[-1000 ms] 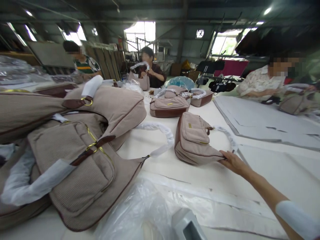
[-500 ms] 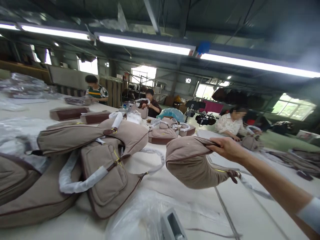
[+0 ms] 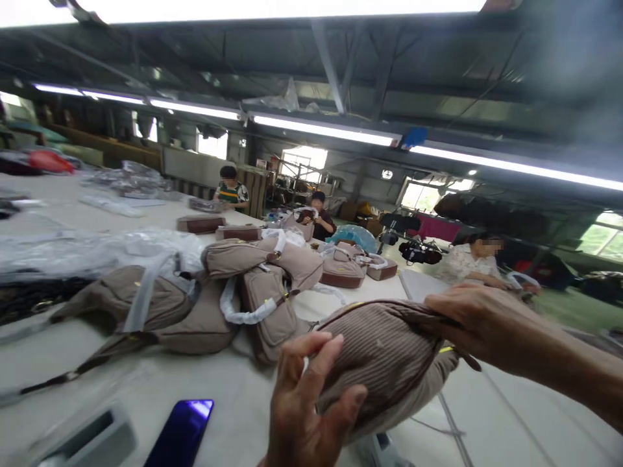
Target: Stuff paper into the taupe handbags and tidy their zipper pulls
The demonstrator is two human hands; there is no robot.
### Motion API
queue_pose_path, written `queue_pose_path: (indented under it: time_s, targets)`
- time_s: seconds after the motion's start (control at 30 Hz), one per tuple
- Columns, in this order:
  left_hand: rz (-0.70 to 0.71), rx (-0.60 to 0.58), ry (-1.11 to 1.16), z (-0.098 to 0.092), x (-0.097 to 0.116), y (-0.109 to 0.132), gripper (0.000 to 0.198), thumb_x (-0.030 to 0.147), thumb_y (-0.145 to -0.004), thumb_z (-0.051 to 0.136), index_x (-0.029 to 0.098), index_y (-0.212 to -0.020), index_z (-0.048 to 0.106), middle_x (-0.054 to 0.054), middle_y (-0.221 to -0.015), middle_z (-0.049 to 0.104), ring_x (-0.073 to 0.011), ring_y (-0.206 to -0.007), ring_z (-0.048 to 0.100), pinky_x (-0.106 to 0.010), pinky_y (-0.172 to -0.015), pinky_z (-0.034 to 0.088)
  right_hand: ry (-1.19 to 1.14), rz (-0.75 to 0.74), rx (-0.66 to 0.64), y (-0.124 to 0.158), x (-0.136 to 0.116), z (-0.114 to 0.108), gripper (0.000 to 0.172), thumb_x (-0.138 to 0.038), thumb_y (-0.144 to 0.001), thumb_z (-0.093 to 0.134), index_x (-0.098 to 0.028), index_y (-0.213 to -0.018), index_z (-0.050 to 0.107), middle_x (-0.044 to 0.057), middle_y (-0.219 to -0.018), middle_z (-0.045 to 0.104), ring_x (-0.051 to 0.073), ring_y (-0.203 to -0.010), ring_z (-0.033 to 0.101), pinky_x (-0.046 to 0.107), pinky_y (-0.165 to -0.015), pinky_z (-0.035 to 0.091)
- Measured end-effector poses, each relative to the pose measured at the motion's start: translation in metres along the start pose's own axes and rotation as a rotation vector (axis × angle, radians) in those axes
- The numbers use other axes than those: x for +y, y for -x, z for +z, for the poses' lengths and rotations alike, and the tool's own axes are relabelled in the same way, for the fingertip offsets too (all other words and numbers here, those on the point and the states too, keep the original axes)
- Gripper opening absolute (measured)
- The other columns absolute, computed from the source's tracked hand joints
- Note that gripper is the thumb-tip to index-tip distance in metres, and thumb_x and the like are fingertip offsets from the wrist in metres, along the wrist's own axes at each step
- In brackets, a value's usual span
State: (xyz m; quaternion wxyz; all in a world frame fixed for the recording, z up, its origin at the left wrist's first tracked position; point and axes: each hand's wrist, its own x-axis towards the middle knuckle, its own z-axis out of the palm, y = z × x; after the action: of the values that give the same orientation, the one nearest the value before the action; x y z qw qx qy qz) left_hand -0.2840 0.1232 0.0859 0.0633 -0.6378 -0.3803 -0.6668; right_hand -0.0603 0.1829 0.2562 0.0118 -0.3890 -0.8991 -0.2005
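My right hand (image 3: 470,318) grips the upper edge of a taupe ribbed fabric handbag (image 3: 384,350) and holds it up over the table. The bag tilts, with a yellow zip along its top and another yellow strip near the right hand. Close against the bag's left side is my left hand (image 3: 311,402), its thumb and fingers apart. A small white speck shows between its fingers, too small to name. Left of the hands lies a heap of similar bags (image 3: 270,305), their handles wrapped in white.
A phone (image 3: 180,434) and a grey plastic tool (image 3: 92,441) lie on the white table (image 3: 233,389) in front. Clear plastic bags (image 3: 146,250) cover the left side. More handbags (image 3: 341,269) stand farther back. Co-workers sit beyond, one person (image 3: 472,263) at the right.
The handbag in my right hand has come nearer and turned its ribbed side toward me. My left hand has come into view beside it. The view has shifted left, showing the phone.
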Motion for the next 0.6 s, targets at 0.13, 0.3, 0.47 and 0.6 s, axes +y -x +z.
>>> queue_pose_path:
  time_s: [0.13,0.3,0.47,0.6]
  targets:
    - [0.037,-0.039,-0.082,-0.047,0.022,-0.011,0.039,0.031,-0.08,0.065,0.02,-0.117,0.057,-0.007,-0.1,0.054,-0.0191,-0.094,0.055,-0.03,-0.081,0.05,-0.046,-0.129,0.036,-0.009,-0.043,-0.012,0.037,-0.04,-0.092,0.041,-0.02,-0.062,0.049,0.001,-0.055,0.056,0.014,-0.051,0.05,0.028,-0.052,0.025]
    - [-0.024,-0.062,-0.22,-0.092,0.034,0.002,0.034,0.028,-0.077,0.068,0.022,-0.11,0.061,-0.007,-0.095,0.056,-0.0196,-0.089,0.056,-0.031,-0.076,0.05,-0.006,-0.231,0.03,-0.029,-0.095,-0.016,0.026,-0.029,-0.087,0.05,-0.019,-0.063,0.053,0.001,-0.056,0.059,0.014,-0.052,0.054,0.027,-0.052,0.025]
    - [-0.135,-0.06,-0.262,-0.118,0.039,0.013,0.012,0.021,-0.081,0.063,0.024,-0.092,0.066,-0.002,-0.082,0.058,-0.016,-0.079,0.057,-0.028,-0.073,0.048,0.021,-0.313,-0.016,-0.049,-0.136,-0.017,0.023,-0.028,-0.085,0.052,-0.018,-0.065,0.057,0.002,-0.057,0.062,0.013,-0.051,0.054,0.028,-0.05,0.021]
    - [-0.347,0.121,-0.345,-0.172,0.023,0.053,0.006,0.026,-0.085,0.058,0.022,-0.084,0.063,-0.001,-0.086,0.058,-0.0149,-0.082,0.056,-0.024,-0.074,0.046,0.043,-0.329,-0.052,-0.055,-0.145,-0.023,0.023,-0.029,-0.085,0.052,-0.019,-0.065,0.058,0.001,-0.055,0.061,0.011,-0.045,0.05,0.027,-0.046,0.017]
